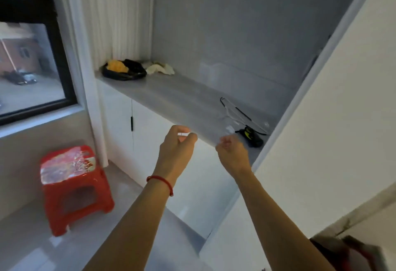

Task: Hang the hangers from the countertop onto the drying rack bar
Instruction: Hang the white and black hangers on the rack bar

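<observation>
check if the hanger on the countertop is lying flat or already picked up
Lying flat. The hanger rests on the grey countertop near its right end; the left hand and right hand are short of it.

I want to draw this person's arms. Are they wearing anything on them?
Both arms are bare, with no sleeves, gloves or rings to see. The left hand has a thin red string bracelet around its wrist. The right hand and its wrist wear nothing.
</observation>
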A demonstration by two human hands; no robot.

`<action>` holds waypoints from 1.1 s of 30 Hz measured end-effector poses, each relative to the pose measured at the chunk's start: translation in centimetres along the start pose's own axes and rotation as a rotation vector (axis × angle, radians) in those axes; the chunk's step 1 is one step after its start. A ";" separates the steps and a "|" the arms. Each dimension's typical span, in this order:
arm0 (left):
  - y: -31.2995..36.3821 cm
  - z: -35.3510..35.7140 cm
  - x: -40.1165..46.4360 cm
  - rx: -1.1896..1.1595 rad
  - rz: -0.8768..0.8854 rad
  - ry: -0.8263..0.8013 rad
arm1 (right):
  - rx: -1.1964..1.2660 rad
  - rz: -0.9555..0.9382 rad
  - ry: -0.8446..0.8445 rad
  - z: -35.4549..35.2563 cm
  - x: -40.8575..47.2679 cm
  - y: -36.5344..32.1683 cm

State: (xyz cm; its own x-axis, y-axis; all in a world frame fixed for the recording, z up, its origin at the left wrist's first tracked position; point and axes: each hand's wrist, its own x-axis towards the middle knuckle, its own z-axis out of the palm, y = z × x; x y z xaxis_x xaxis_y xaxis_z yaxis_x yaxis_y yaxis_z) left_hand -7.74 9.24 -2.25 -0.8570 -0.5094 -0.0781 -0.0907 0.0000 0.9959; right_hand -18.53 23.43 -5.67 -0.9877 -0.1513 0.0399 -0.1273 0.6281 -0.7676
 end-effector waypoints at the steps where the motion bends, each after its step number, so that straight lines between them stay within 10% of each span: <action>1: -0.4 0.4 2.1 -0.026 -0.030 0.020 | -0.034 0.012 -0.015 0.6 3.5 0.5; 19: -4.8 12.0 31.5 -0.046 -0.276 -0.078 | -0.576 0.717 -0.093 2.2 47.9 16.8; 33: -6.9 10.6 31.2 -0.021 -0.307 0.042 | -0.945 0.365 -0.415 0.5 51.2 16.9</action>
State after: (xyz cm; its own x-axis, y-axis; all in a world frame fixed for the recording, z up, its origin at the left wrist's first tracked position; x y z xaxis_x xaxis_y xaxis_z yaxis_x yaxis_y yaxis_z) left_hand -39.26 2.48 -12.05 -0.7694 -0.5181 -0.3737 -0.3310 -0.1771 0.9269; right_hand -71.22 25.86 -16.91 -0.8950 0.0292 -0.4452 -0.0266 0.9926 0.1186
